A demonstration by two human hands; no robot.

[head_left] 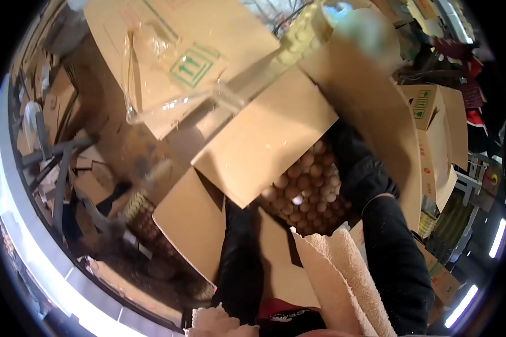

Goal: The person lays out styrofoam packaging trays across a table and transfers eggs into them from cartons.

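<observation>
An open cardboard box [264,137] stands in front of me, its flaps folded outward. Inside, many brown eggs [312,194] lie close together, with one paler egg among them. My right hand [362,168], in a dark glove, reaches into the box along its right side, beside the eggs. Its fingers are hidden, so its grip does not show. My left arm, in a black sleeve [239,253], runs under the near left flap [194,216], and the flaps hide that hand. Torn tan fleecy material [343,275] hangs in front of my body.
Another carton [191,56] with green arrow marks and loose clear tape lies at upper left. Yellowish egg trays [301,42] are stacked behind the box. More eggs [152,227] sit at left. A tall carton [433,146] stands at right, near a person's maroon sleeve [458,50].
</observation>
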